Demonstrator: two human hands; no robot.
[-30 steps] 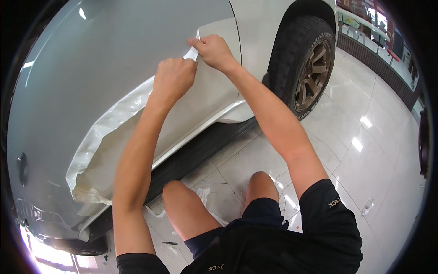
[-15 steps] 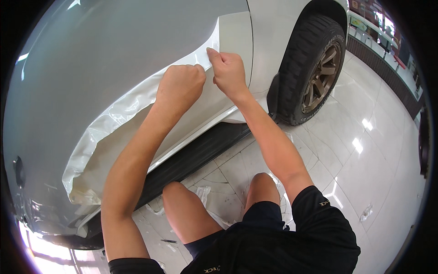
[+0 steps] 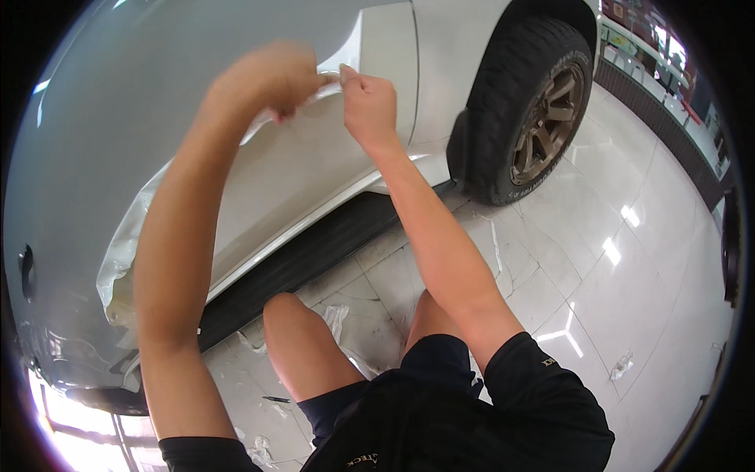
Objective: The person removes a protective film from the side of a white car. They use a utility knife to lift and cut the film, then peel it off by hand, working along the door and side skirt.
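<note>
A grey vinyl film (image 3: 157, 86) covers the upper part of a car's side. Its loose lower border is turned back, showing a glossy white strip (image 3: 130, 236). Below it lies the bare pale door panel (image 3: 291, 165). Up near the panel's right seam, my right hand (image 3: 370, 110) is closed in a pinch on the film's turned-back edge. My left hand (image 3: 267, 79) is just to its left, over the same edge and smeared by motion. One finger seems to point toward the right hand, but its grip cannot be made out.
A black tyre with a bronze wheel (image 3: 546, 126) stands to the right. Along the car's bottom runs a black side step (image 3: 291, 287). Film scraps (image 3: 334, 322) and a thin dark tool (image 3: 275, 400) lie on the tiled floor (image 3: 598, 259). A door handle (image 3: 27, 271) sits far left.
My left hand has moved up and left, away from its closed hold beside the right. My right hand stays pinched at the film edge. The whole view has shifted slightly.
</note>
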